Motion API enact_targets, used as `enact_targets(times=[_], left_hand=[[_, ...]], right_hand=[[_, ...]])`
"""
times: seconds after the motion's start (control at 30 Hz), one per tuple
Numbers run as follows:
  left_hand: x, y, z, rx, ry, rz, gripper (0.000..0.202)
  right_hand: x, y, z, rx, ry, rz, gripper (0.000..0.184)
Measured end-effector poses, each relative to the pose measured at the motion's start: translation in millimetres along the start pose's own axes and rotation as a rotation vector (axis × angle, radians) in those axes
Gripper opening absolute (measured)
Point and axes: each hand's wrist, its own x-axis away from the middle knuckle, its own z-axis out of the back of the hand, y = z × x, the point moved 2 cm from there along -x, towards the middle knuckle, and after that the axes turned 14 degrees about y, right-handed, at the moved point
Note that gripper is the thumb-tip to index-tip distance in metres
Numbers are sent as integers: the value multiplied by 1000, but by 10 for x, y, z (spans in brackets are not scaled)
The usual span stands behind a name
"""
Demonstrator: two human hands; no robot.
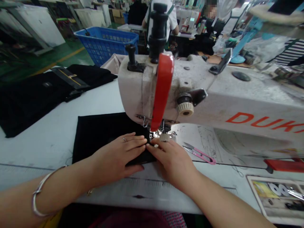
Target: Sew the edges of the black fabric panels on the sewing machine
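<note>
A black fabric panel (99, 129) lies flat on the white table under the head of a sewing machine (201, 85). My left hand (121, 152) rests on the panel with its fingers stretched out, their tips close to the presser foot (152, 135). Just right of it, my right hand (173, 158) lies at the panel's right edge, fingers extended beside the foot. The fingertips of both hands nearly meet. Its needle area is partly hidden behind the red lever (162, 91) and my right fingers.
Pink thread snips (201, 155) lie right of my right hand. A parts tray (273, 212) with bobbins sits at the lower right. Black fabric pieces with a strap (71, 79) lie at the left. Behind stand a blue basket (106, 44) and a person in white (171, 25).
</note>
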Motion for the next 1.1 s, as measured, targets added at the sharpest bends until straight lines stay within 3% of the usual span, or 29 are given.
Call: enact_targets(times=[0.17,0.27,0.53,0.8,1.1], left_hand=[[-93,-198,-19,6,27,-31,44],[-147,-190,-24,-28,29,-49,42],[-29,3,-84,-73,147,183,31],[-88,-125,-53,-55,152,-70,32],[-105,-344,-140,77,94,-21,31]], right_hand=[[-59,21,-45,46,-52,-104,48],[-88,41,-63,52,-62,-132,49],[-68,77,-5,-47,38,-195,44],[-59,62,30,-31,83,-157,30],[-59,62,-24,-24,65,-172,31]])
